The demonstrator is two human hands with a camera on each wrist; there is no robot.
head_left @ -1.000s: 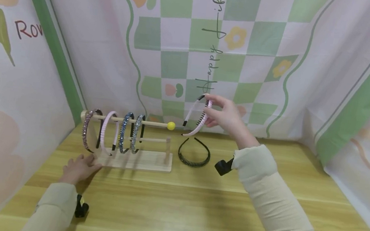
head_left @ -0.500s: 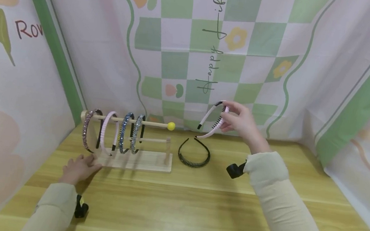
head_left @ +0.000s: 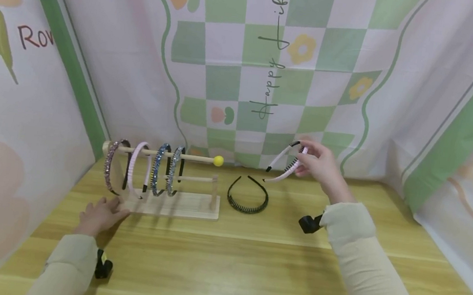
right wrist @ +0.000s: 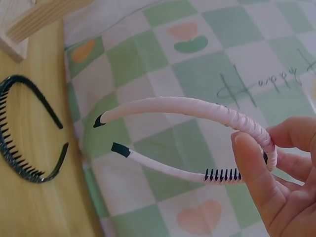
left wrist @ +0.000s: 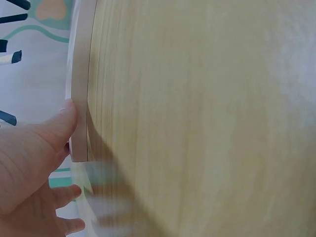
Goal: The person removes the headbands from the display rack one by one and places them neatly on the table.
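Note:
My right hand (head_left: 321,167) pinches a pink headband (right wrist: 168,105) by its wrapped top, thumb on one side and fingers on the other. The headband hangs in the air, its black-tipped ends pointing left and black comb teeth on its inner side. My left hand (head_left: 100,215) holds the left front corner of a wooden headband stand (head_left: 194,206), thumb along the base edge (left wrist: 81,74), other fingers spread beyond the end. On the upper rod hang a rose glittery headband (head_left: 108,168), a pink one (head_left: 133,169), a blue one (head_left: 156,172) and a silver one (head_left: 172,174).
A black toothed headband (head_left: 246,210) lies on the wooden table (head_left: 221,268), right of the stand. The rod ends in a yellow ball (head_left: 218,161); a lower rod (head_left: 197,179) runs beneath. A checkered cloth (head_left: 222,82) hangs behind, with side cloths left and right.
My right hand has moved to the right and slightly lower with the pink headband, away from the stand's rod end. The left hand stays at the base corner.

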